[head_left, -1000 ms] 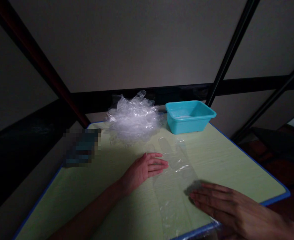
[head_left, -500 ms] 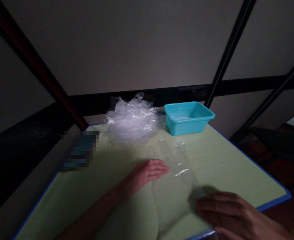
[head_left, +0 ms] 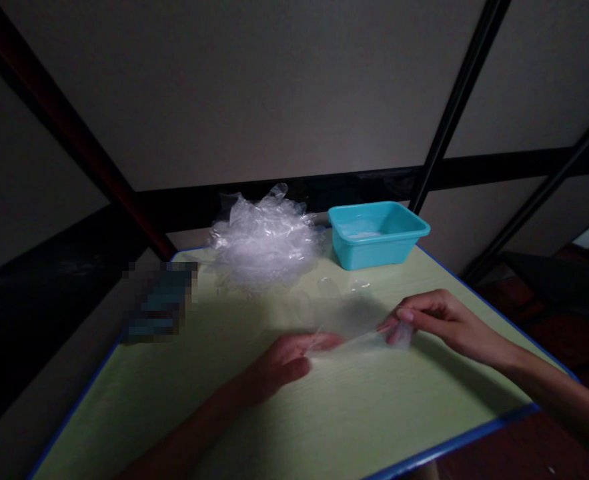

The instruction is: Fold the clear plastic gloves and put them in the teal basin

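A thin, see-through disposable plastic glove (head_left: 347, 320) lies in the middle of the table, its fingertips toward the back. My right hand (head_left: 431, 323) pinches the glove's cuff between thumb and fingers, lifted and folded over toward the glove's fingers. My left hand (head_left: 289, 360) rests at the glove's left side, fingers stretched out and thumb apart. The folded film partly covers the left fingers, which are slightly blurred. Behind the hands is a heap of crumpled clear plastic gloves (head_left: 267, 240).
A turquoise plastic basin (head_left: 379, 250) stands at the back right, with something pale inside. A pixelated dark object (head_left: 164, 300) is at the left edge. The pale green table (head_left: 294, 433) has a blue rim, and a panelled wall (head_left: 274, 93) rises behind it.
My right hand has moved from the near right edge up and inward, carrying the glove's cuff over. My left hand has shifted slightly, its thumb now apart from the fingers.
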Demonstrator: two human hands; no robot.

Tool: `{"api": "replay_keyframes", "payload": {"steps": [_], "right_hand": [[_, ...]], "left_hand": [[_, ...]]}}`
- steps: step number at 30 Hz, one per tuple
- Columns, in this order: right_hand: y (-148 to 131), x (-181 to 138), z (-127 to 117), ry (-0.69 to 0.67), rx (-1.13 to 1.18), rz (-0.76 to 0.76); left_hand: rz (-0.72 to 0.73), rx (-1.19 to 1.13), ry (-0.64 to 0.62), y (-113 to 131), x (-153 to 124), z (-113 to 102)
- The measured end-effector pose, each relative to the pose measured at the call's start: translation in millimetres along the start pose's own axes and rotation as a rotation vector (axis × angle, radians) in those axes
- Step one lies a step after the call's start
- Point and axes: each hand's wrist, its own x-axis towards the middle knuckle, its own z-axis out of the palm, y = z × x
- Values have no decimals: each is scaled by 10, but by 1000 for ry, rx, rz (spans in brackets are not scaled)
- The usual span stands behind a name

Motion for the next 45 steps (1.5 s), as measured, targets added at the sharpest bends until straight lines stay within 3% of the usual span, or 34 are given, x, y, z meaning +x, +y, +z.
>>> {"api": "replay_keyframes", "payload": {"steps": [4,7,12,19,24,29,33,37,42,45], "right_hand": [[82,-12,-31,-119,2,-61],[166,-51,1,-196,-125,-122],[206,-48,112,-210,-310,-158],[187,128,151,-350,-50,-109],[306,231,138,-405,289,49],[422,304,127,-348,615,243],[444,320,103,-164,717,271],[467,307,72,-30,689,235],[539,327,83,160,548,163],[534,348,105,186,448,121]], "left_hand": [[-72,183,109,37,20,12],[-66,145,144,37,29,2],[-140,17,175,13,25,-13],[-143,-325,197,-27,76,4],[-180,-365,248,-4,107,-16],[-262,-470,303,19,135,-33],[-324,-548,378,22,174,-58],[-310,-565,385,23,174,-99],[-181,-478,474,73,113,-88],[-153,-357,500,111,92,-50]]}}
